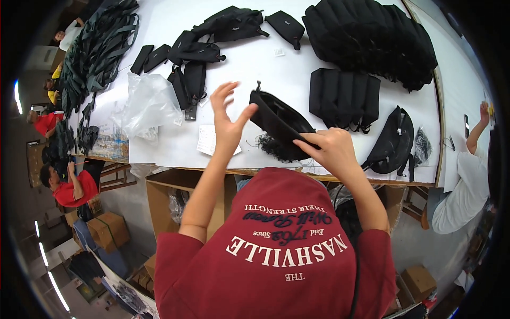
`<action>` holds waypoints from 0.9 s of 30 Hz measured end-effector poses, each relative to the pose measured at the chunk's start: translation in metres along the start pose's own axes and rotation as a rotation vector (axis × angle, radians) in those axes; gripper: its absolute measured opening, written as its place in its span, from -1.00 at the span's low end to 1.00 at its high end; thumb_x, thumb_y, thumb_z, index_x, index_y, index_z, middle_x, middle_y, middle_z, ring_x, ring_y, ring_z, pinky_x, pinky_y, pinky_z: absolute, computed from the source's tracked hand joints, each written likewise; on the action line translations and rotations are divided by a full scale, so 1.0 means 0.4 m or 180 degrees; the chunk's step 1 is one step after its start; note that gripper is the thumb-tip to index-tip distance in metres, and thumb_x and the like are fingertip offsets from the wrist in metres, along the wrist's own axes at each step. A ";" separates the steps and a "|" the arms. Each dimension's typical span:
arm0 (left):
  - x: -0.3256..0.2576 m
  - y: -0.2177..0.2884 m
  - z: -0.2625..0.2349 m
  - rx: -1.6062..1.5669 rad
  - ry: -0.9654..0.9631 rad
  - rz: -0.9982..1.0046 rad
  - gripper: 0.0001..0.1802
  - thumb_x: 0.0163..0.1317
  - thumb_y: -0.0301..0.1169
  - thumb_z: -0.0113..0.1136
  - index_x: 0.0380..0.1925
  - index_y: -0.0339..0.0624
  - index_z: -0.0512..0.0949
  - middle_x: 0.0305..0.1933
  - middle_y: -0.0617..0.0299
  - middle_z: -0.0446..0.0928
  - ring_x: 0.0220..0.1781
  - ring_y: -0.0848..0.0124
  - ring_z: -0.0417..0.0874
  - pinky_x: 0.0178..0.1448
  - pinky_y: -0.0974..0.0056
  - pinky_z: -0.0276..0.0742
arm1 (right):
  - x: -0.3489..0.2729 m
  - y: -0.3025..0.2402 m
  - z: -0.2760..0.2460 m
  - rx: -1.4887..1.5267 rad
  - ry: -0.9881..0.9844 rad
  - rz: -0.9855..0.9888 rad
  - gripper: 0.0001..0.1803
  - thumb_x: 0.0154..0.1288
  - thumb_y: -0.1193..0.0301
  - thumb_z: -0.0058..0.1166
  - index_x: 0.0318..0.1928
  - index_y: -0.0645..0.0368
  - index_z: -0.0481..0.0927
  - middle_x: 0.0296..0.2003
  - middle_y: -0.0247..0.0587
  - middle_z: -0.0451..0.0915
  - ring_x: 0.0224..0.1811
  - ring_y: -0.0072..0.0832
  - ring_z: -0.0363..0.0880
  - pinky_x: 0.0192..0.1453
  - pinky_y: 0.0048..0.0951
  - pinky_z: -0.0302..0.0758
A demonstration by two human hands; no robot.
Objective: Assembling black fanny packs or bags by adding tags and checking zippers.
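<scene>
Shirt: red shirt (281, 255) fills the lower frame, nearest the camera, with both forearms rising from it toward the table.
Right hand: right hand (332, 151) is closed on the near end of a black pouch (279, 119), fingers pinching its edge.
Left hand: left hand (228, 119) is spread, fingers fanned, thumb tip touching or almost touching the pouch's far end; it grips nothing.
Pouch: held up above the table's near edge, tilted, a small zip pull standing at its upper end, loose black threads (279, 149) under it.
Doing it well: my judgement is the left hand should close on the free end so the pouch stays taut between 2 grips.
Edge: table (249, 64) near edge runs just under both hands; cardboard boxes (170, 199) stand below it.
Open room: bare white surface lies beyond the left hand, around a paper slip (208, 141).
Left: clear plastic bag (149, 103) near the slip.
Right: waist bag (393, 143) by the edge.
Far: row of folded pouches (345, 98), then a big black heap (372, 40).
</scene>
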State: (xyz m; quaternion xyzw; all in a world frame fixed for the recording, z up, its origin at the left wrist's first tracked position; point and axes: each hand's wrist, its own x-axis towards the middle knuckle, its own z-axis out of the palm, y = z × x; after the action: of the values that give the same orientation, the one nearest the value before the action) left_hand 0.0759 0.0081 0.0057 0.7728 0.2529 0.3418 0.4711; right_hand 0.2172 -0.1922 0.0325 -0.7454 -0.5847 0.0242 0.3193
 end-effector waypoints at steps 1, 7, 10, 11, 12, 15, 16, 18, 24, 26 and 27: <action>-0.034 -0.013 0.015 -0.0908 0.0242 -0.0671 -0.21 0.06 -0.28 0.36 0.26 -0.04 0.16 0.23 0.15 0.19 0.17 0.25 0.32 0.26 0.16 0.24 | -0.003 -0.008 0.000 -0.0009 0.0031 -0.0017 -0.80 0.07 0.21 0.23 -0.50 0.05 0.66 -0.76 -0.29 0.47 -0.72 -0.37 0.46 -0.58 -0.42 0.32; -0.147 0.023 0.073 -0.3637 -0.0297 -0.2515 -0.43 0.09 -0.40 0.31 0.11 -0.20 0.32 -0.02 0.23 0.50 0.04 0.36 0.53 0.16 0.25 0.42 | -0.006 -0.073 0.029 0.0419 0.0558 -0.0036 -0.82 0.07 0.26 0.25 -0.34 0.07 0.69 -0.76 -0.31 0.46 -0.77 -0.41 0.35 -0.59 -0.44 0.25; -0.129 0.050 0.068 -0.3489 -0.0050 -0.2140 -0.59 0.09 -0.46 0.28 -0.02 -0.19 0.44 -0.09 0.24 0.54 -0.02 0.38 0.55 0.11 0.26 0.47 | -0.031 -0.100 0.044 0.1257 0.1092 0.0510 -0.80 0.26 0.31 0.11 -0.17 0.11 0.62 -0.82 -0.46 0.27 -0.79 -0.54 0.11 -0.61 -0.51 0.13; -0.125 0.064 0.068 -0.3504 -0.0050 -0.2143 -0.59 0.09 -0.46 0.28 -0.02 -0.19 0.44 -0.09 0.24 0.54 -0.02 0.38 0.55 0.11 0.26 0.47 | -0.041 -0.096 0.055 0.1244 0.1084 0.0511 -0.80 0.26 0.31 0.11 -0.17 0.11 0.62 -0.82 -0.46 0.27 -0.79 -0.54 0.11 -0.61 -0.51 0.13; -0.122 0.079 0.068 -0.3609 -0.0066 -0.2217 -0.60 0.09 -0.47 0.27 -0.04 -0.19 0.45 -0.10 0.24 0.54 -0.03 0.38 0.56 0.10 0.27 0.48 | -0.047 -0.092 0.064 0.2377 0.1161 0.1203 -0.79 0.33 0.32 0.01 -0.16 0.15 0.60 -0.80 -0.54 0.21 -0.78 -0.60 0.08 -0.61 -0.53 0.11; -0.126 0.097 0.054 -0.3709 -0.0086 -0.2305 -0.60 0.10 -0.49 0.26 -0.02 -0.18 0.45 -0.08 0.23 0.55 -0.06 0.38 0.58 0.07 0.30 0.51 | -0.057 -0.074 0.073 0.4024 0.0789 0.1934 -0.71 0.46 0.32 -0.25 -0.16 0.23 0.52 -0.71 -0.63 0.15 -0.69 -0.74 0.08 -0.55 -0.60 0.09; -0.126 0.096 0.050 -0.3750 -0.0217 -0.2425 -0.58 0.09 -0.48 0.26 -0.01 -0.20 0.44 -0.09 0.23 0.55 -0.07 0.39 0.59 0.06 0.30 0.51 | -0.057 -0.071 0.086 0.4095 0.0583 0.1779 -0.70 0.46 0.31 -0.24 -0.15 0.25 0.52 -0.68 -0.58 0.20 -0.64 -0.74 0.14 -0.50 -0.63 0.14; -0.128 0.105 0.048 -0.3785 -0.0376 -0.2543 -0.56 0.08 -0.48 0.27 0.01 -0.21 0.44 -0.09 0.22 0.55 -0.07 0.39 0.59 0.05 0.31 0.52 | -0.056 -0.056 0.087 0.4048 0.0362 0.1447 -0.66 0.45 0.30 -0.17 -0.05 0.32 0.53 -0.51 -0.40 0.44 -0.43 -0.73 0.33 -0.30 -0.66 0.29; -0.166 0.179 0.053 -0.2808 -0.1200 -0.2392 -0.48 -0.02 -0.51 0.34 -0.01 -0.33 0.42 -0.13 0.12 0.55 -0.17 0.39 0.62 -0.07 0.31 0.58 | 0.008 -0.050 0.051 0.3146 0.1743 0.1005 -0.72 0.27 0.42 0.11 -0.04 0.29 0.58 -0.31 -0.32 0.63 -0.34 -0.70 0.50 -0.27 -0.63 0.39; -0.173 0.183 0.056 -0.2792 -0.1155 -0.2392 -0.49 -0.01 -0.51 0.34 -0.02 -0.34 0.42 -0.14 0.12 0.55 -0.18 0.38 0.62 -0.08 0.31 0.59 | 0.017 -0.040 0.047 0.2762 0.1901 0.0787 -0.76 0.23 0.47 0.15 -0.10 0.25 0.61 -0.33 -0.33 0.63 -0.38 -0.68 0.51 -0.30 -0.63 0.39; -0.174 0.183 0.058 -0.2775 -0.1099 -0.2409 -0.50 -0.01 -0.51 0.33 -0.02 -0.34 0.42 -0.15 0.12 0.56 -0.19 0.38 0.62 -0.09 0.31 0.60 | 0.015 -0.040 0.046 0.2377 0.2123 0.0698 -0.81 0.18 0.51 0.17 -0.17 0.24 0.61 -0.35 -0.33 0.63 -0.40 -0.66 0.51 -0.33 -0.63 0.38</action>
State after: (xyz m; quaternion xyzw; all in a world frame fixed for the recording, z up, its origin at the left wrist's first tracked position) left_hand 0.0544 -0.0858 0.0440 0.4090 0.2668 0.0921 0.8678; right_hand 0.1979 -0.1768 0.0281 -0.6045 -0.3209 0.0256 0.7286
